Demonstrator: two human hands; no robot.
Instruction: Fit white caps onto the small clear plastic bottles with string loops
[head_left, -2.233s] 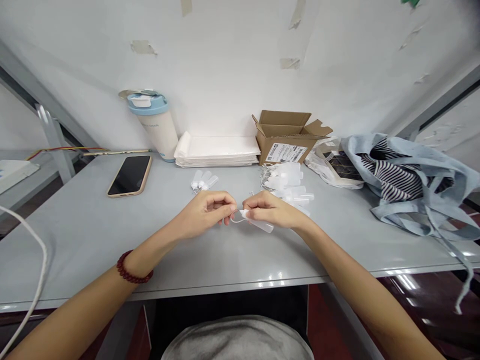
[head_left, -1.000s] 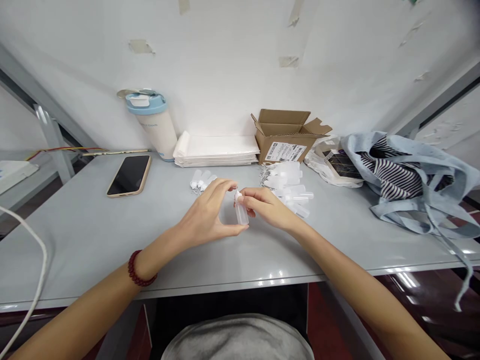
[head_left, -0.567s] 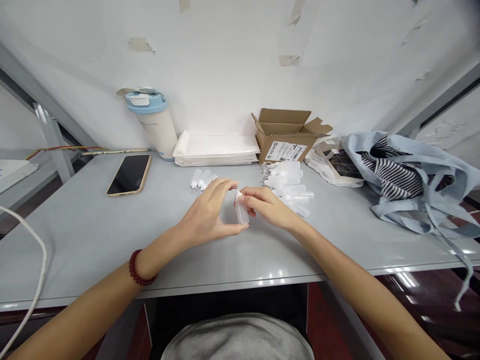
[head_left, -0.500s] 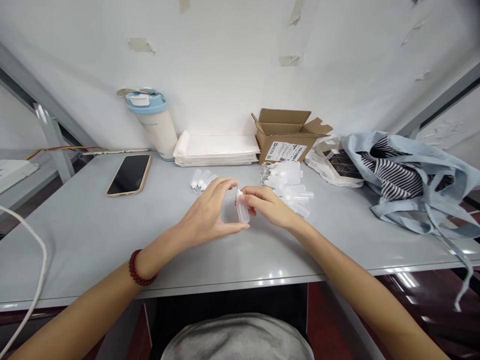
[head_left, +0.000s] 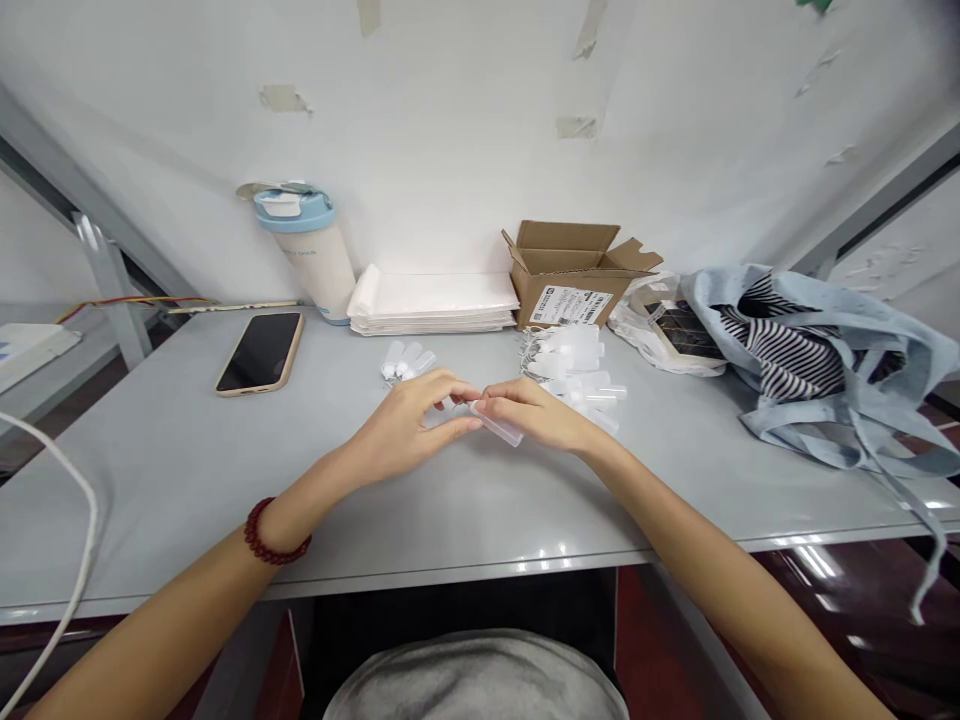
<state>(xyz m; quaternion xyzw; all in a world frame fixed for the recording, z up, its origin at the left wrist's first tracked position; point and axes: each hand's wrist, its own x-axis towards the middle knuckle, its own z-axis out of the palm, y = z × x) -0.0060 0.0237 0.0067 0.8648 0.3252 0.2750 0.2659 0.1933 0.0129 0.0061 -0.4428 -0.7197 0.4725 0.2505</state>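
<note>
A small translucent bottle lies tilted, its lower end to the right, between my hands over the middle of the table. My right hand pinches it near its white top. The fingers of my left hand curve around the top end from the left, thumb and index fingertips close to the cap; what they grip there is too small to make out. Behind my left hand lies a small group of similar bottles. Several more bottles with thin cords lie in a pile beyond my right hand.
On the grey table are a phone, a blue-lidded cup, stacked white sheets, an open cardboard box, a plastic bag and a light blue cloth bag. A white cable hangs at the left.
The bottle has turned from nearly upright to slanting down to the right. My left thumb has left its base, and my left fingers have drawn together near the cap.
</note>
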